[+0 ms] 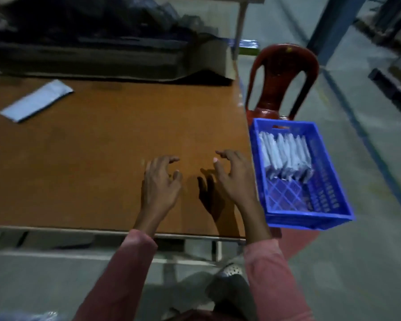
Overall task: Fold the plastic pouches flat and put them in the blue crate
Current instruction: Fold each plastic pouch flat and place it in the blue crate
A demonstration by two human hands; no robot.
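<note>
Now hands [195, 179] empty above table [90, 158].

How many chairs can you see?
1. The red plastic chair stands on the floor beside the table's far right corner, just behind the blue crate. Others may be out of view.

dim, bluish | motion blur throughout | wide-angle bending at edges | hand shadows on table [90, 147]
</note>
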